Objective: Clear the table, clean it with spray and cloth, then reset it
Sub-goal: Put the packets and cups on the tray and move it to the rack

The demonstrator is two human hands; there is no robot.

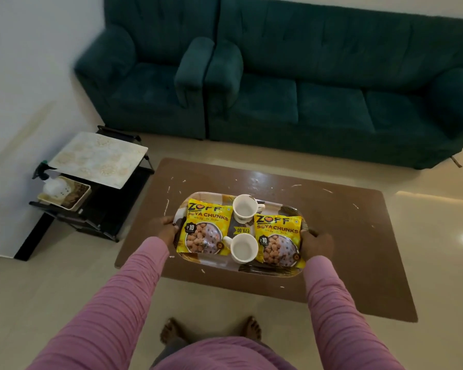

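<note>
A patterned oval tray (271, 273) hangs over the low brown table (358, 236). My left hand (166, 229) grips its left rim and my right hand (316, 243) grips its right rim. On the tray lie two yellow soya chunk packets (205, 229) (278, 237) and two white cups (245, 208) (243, 248). White streaks and specks mark the tabletop. A spray bottle (51, 185) sits in a basket (72, 197) on the black side rack (99, 217) at the left.
A dark green armchair (150, 84) and sofa (345, 97) stand behind the table. A pale mat (98, 158) covers the rack's top shelf. My bare feet (211, 329) stand on the glossy tiled floor (439, 214) at the table's near edge.
</note>
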